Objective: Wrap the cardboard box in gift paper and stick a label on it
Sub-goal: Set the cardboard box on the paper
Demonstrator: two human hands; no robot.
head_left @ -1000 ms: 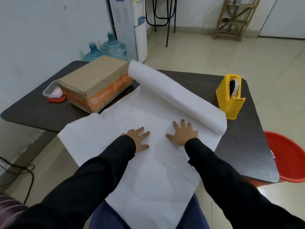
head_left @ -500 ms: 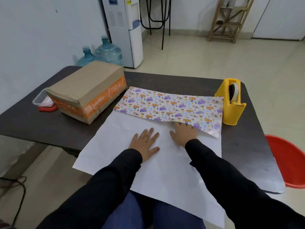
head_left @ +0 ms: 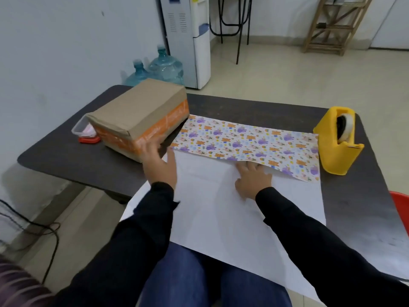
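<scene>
A brown cardboard box with orange tape sits at the table's left. The gift paper lies white side up across the table and over my lap, its far strip folded back to show a printed animal pattern. My left hand is open, fingers spread, touching the box's near right corner. My right hand lies flat on the white paper, fingertips under the edge of the folded patterned strip.
A yellow tape dispenser stands at the table's right. A small clear container with a red lid sits behind the box. A red tub is at the right edge; water bottles stand beyond the dark table.
The far roll of paper fell flat into a folded patterned strip. My left hand left the paper and moved left to the box corner. My right hand stayed on the paper.
</scene>
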